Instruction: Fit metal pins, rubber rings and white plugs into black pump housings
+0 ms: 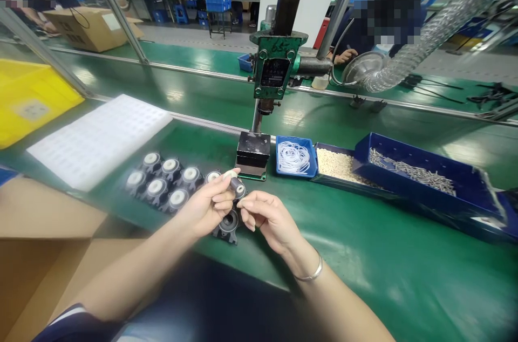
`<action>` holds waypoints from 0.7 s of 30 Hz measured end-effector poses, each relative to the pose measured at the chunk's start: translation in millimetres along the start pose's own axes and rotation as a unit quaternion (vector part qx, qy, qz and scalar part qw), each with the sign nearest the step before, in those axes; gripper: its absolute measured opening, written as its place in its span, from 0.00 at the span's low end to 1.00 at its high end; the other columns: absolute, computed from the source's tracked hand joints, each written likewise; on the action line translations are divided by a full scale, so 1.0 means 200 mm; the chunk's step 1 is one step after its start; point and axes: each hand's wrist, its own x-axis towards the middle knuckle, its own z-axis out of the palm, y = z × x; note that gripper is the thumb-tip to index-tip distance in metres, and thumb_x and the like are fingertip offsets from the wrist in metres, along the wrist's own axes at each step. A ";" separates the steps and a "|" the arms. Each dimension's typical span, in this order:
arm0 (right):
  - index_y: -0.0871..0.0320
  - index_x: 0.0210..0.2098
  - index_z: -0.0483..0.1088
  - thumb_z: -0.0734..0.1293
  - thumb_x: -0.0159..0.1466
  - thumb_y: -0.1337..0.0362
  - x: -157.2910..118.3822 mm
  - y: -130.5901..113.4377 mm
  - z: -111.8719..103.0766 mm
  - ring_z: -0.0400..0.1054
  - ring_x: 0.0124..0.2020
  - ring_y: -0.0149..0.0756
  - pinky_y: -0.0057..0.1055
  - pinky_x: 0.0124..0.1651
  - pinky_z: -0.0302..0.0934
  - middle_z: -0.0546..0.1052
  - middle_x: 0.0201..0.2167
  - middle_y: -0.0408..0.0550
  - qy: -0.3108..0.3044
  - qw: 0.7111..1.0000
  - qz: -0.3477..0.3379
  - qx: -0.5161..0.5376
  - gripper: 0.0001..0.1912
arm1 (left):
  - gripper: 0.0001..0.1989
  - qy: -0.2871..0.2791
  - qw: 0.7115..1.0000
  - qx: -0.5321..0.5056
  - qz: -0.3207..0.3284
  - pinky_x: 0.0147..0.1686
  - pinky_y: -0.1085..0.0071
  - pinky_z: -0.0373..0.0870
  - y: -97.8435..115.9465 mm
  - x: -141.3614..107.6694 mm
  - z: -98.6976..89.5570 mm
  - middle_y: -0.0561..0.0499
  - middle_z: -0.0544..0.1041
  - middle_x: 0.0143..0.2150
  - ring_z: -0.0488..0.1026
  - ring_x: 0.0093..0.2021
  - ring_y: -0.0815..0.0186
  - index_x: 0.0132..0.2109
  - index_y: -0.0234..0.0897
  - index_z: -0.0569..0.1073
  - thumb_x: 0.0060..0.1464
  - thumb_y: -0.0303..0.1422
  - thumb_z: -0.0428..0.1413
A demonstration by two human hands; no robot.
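Note:
In my left hand (212, 200) is a small cylindrical part (237, 185), dark around its side with a pale ring at the end facing me. My right hand (267, 215) is closed in a pinch right beside that end; whatever lies between its fingertips is too small to make out. Black housings with white round centres (157, 186) stand in rows on the green bench to the left of my hands. Just below my fingers sits another black housing (229, 221), its round centre dark. My hands partly cover the nearest housings.
A green hand press (275, 64) rises behind a black block (253, 149). To the right are a blue tray of white rings (294, 157), a bin of cream pieces (338, 164) and a blue bin of metal pins (421, 172). A white foam sheet (105, 134) lies left; a co-worker sits opposite.

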 end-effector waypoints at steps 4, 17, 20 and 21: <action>0.60 0.28 0.77 0.73 0.57 0.62 0.00 -0.01 -0.11 0.60 0.19 0.26 0.25 0.24 0.53 0.74 0.20 0.43 0.035 0.998 0.001 -0.043 0.07 | 0.14 0.017 0.996 0.076 0.044 0.14 0.88 0.52 0.05 0.00 0.01 0.57 0.68 0.29 0.53 0.17 0.85 0.50 0.31 0.76 0.57 0.27 0.62; 0.60 0.31 0.77 0.75 0.54 0.57 0.08 0.09 -0.42 0.59 0.22 0.25 0.24 0.25 0.52 0.73 0.24 0.43 0.164 0.985 -0.016 -0.056 0.13 | 0.13 0.064 0.479 0.841 0.244 0.41 0.68 0.69 0.05 0.16 -0.12 0.51 0.79 0.44 0.76 0.44 0.60 0.47 0.42 0.74 0.58 0.41 0.61; 0.60 0.31 0.77 0.75 0.55 0.56 0.08 0.10 -0.41 0.58 0.22 0.26 0.24 0.25 0.52 0.73 0.24 0.43 0.162 0.984 -0.023 -0.074 0.13 | 0.16 0.069 0.426 0.868 0.246 0.36 0.68 0.68 0.05 0.15 -0.11 0.50 0.77 0.43 0.75 0.41 0.59 0.47 0.40 0.72 0.57 0.44 0.61; 0.60 0.31 0.77 0.75 0.55 0.56 0.08 0.10 -0.41 0.58 0.22 0.26 0.24 0.25 0.53 0.73 0.24 0.43 0.161 0.983 -0.024 -0.079 0.13 | 0.19 0.072 0.429 0.866 0.245 0.35 0.68 0.67 0.06 0.14 -0.10 0.49 0.76 0.43 0.74 0.40 0.59 0.49 0.39 0.72 0.56 0.46 0.61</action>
